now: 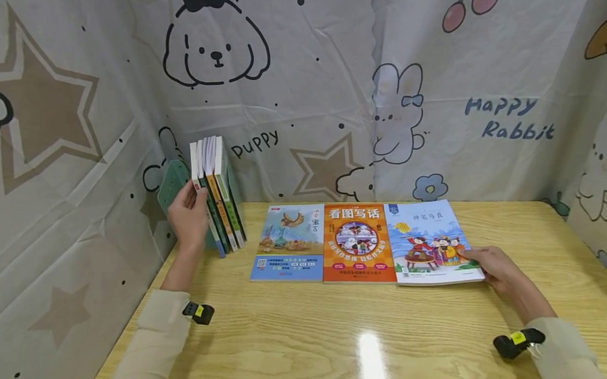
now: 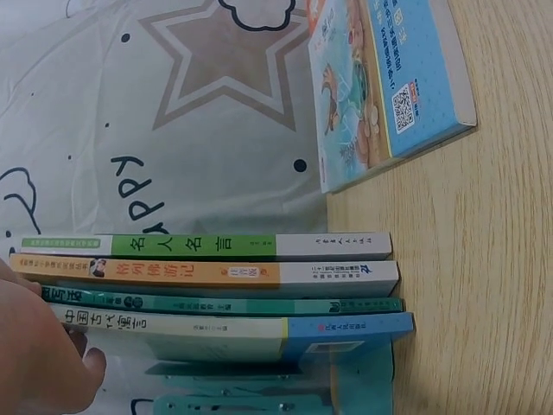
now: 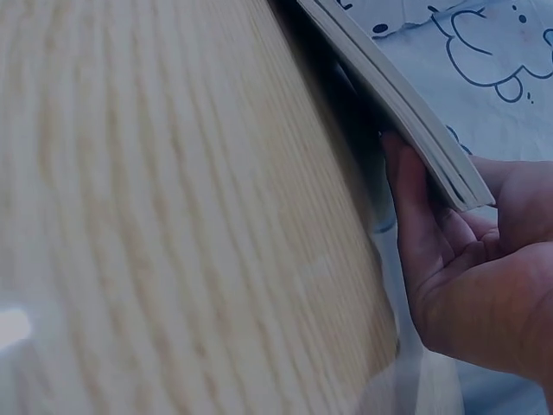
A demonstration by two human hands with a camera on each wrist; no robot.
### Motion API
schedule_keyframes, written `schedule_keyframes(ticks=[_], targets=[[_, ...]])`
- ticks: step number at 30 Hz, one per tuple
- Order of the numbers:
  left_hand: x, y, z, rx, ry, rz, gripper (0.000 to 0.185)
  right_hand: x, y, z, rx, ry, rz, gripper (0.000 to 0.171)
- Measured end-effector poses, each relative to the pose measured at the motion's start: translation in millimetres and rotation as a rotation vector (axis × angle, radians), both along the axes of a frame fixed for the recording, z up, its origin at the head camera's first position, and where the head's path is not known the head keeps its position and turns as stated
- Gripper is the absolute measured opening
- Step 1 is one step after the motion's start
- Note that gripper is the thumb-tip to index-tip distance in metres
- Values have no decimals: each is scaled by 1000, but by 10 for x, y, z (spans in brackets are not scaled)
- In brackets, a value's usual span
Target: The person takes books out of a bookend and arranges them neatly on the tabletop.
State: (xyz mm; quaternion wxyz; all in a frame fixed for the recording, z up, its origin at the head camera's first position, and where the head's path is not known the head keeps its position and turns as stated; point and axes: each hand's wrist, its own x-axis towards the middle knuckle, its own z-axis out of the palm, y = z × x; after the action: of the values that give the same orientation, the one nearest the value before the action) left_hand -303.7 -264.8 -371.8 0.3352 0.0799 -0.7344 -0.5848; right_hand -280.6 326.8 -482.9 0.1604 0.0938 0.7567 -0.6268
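My left hand (image 1: 188, 215) holds the upper spine of a white-and-blue book (image 2: 346, 335), the leftmost in an upright row. Beside it in the left wrist view stand a teal book (image 2: 233, 304), an orange book (image 2: 194, 271) and a green book (image 2: 194, 245). A green bookend (image 1: 169, 183) supports the row. My right hand (image 1: 498, 269) pinches the lower right corner of a blue picture book (image 1: 431, 228), thumb on its cover and fingers beneath. That corner is raised off the table in the right wrist view (image 3: 406, 121).
Left of the picture book, an orange book (image 1: 359, 267) and a light-blue book (image 1: 288, 248) lie flat, side by side. A wooden table (image 1: 291, 335) carries everything. Printed cloth (image 1: 303, 97) rises behind and at both sides.
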Motion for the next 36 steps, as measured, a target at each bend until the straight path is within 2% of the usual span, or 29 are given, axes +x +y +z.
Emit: schedule_keyframes(ticks=[6,14,22,26,32,36], targets=[[-6,-5,-12,7,2,31,44,-20,29,7,2,-9,1,61],[35,-24,-25,-27,12,66,40,-57,18,31,145,-20,-13,61],[38,-30,-51,-208,43,160,36,-56,-8,89,246,-29,-41,65],[41,-26,-36,-254,53,175,33,-51,-17,72,323,1,-50,66],[31,-23,-20,-216,34,207,29,-34,-42,54,522,38,-82,71],[0,-34,-62,-175,85,236,25,-11,-76,74,632,64,-89,71]])
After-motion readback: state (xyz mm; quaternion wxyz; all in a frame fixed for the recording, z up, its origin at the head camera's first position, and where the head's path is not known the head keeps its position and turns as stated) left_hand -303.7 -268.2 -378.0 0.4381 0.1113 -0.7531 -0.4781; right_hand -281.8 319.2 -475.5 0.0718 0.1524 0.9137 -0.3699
